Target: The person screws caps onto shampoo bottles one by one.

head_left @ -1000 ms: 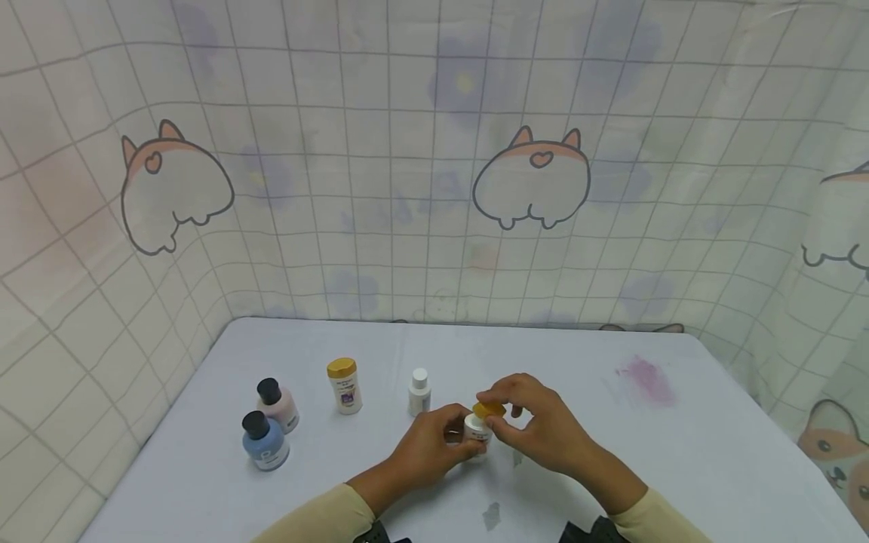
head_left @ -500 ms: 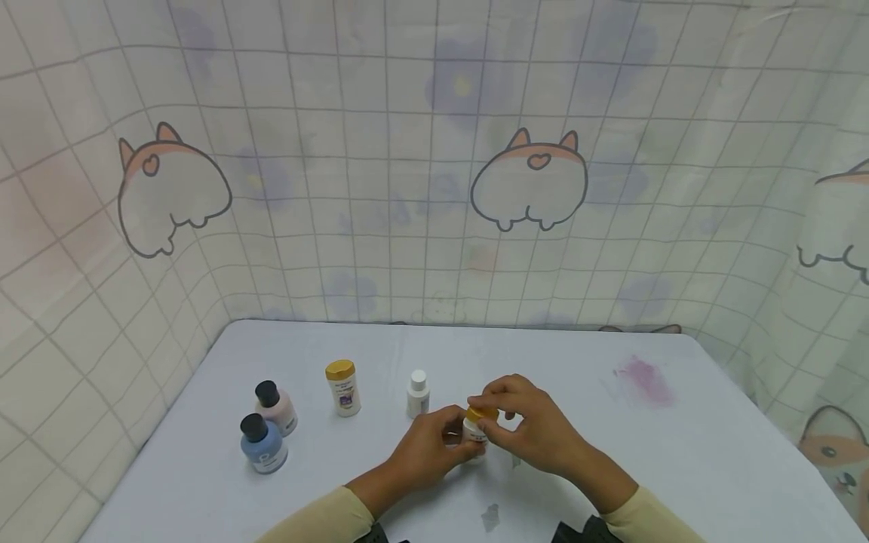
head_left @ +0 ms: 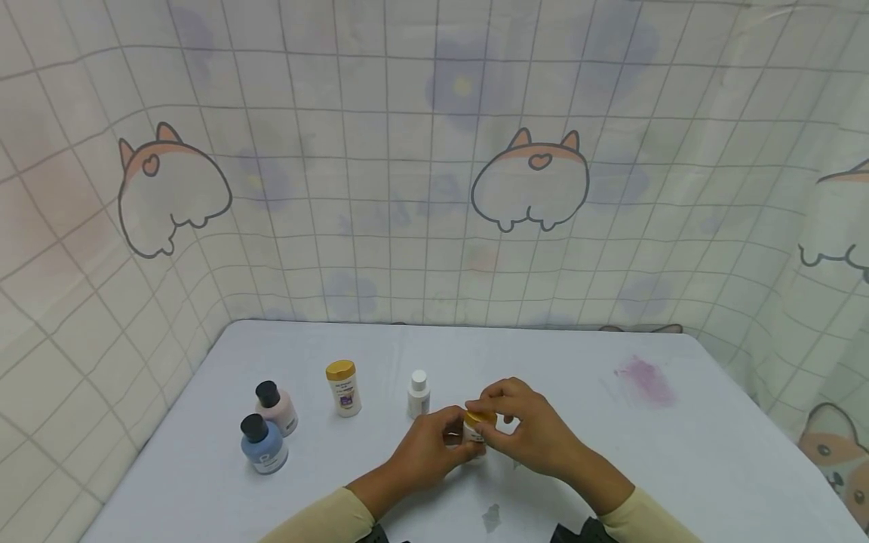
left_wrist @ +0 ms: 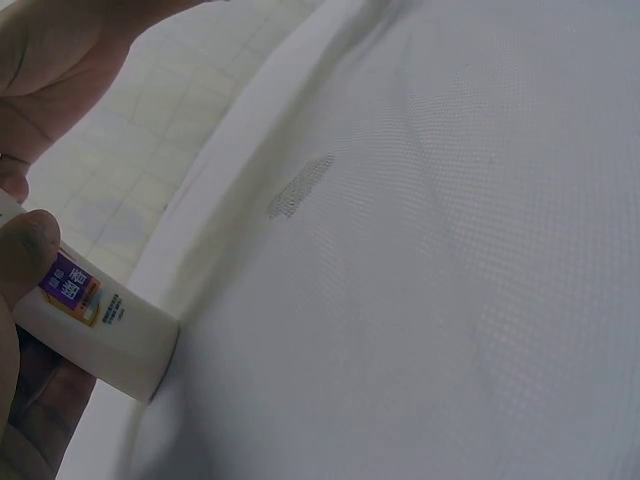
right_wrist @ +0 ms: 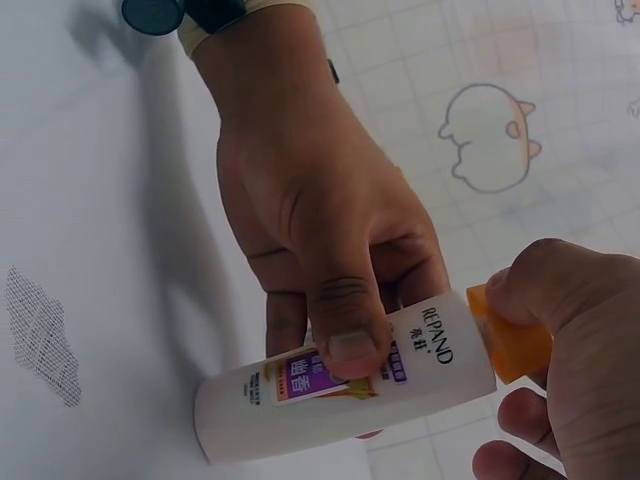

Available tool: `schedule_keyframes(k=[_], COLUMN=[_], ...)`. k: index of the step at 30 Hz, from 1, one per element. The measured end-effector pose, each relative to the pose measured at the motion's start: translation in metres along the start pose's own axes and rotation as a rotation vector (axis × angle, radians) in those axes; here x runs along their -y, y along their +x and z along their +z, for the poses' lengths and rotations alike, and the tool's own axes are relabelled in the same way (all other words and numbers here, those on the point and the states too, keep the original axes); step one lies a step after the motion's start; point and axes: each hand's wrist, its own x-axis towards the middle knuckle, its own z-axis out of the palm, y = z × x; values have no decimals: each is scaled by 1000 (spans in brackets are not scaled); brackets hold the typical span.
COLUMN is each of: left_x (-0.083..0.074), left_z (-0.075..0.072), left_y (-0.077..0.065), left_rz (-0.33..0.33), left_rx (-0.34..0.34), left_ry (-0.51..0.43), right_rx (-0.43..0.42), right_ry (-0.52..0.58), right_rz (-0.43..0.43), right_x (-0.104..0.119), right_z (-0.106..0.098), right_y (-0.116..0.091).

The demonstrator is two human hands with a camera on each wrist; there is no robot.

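Note:
My left hand [head_left: 428, 451] grips a white plastic bottle [right_wrist: 245, 415] around its body, thumb across the purple label. The bottle's base stands at the white cloth in the left wrist view, where its lower part [left_wrist: 125, 345] shows. From the other side my right hand [head_left: 536, 430] pinches the orange-yellow cap [right_wrist: 525, 350] between thumb and fingers. This cap sits at the bottle's top end, over the neck, a little askew in the right wrist view. Behind the left hand stands a small white bottle with a white cap [head_left: 418, 394].
To the left is another white bottle with a yellow cap [head_left: 344, 388]. Farther left, a pink bottle [head_left: 278, 412] and a blue bottle [head_left: 266, 450], both black-capped, stand close together. The white tabletop [head_left: 679, 460] has a pink stain [head_left: 648, 381] and backs onto a patterned curtain [head_left: 407, 188].
My right hand has moved left and slightly down with the cap, from tilted above the neck to lower over the bottle's top. The left hand keeps its hold on the bottle.

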Motion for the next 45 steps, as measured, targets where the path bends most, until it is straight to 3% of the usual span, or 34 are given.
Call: schedule_keyframes(k=[12, 21, 29, 39, 45], left_x=[0, -2, -1, -1, -2], left_z=[0, 0, 0, 0, 0], left_y=[0, 0, 1, 1, 0], left_rz=[10, 21, 26, 36, 15], left_rx=[-4, 0, -4, -2, 1], left_ry=[-10, -12, -9, -18, -15], right_rx=[-1, -28, -30, -67, -72], right_ry=[23, -13, -19, 13, 11], right_rz=[53, -55, -60, 8, -1], right_x=[-2, -8, -9, -5, -5], right_z=[1, -4, -5, 2, 2], right_y=[-4, -12, -14, -9, -10])
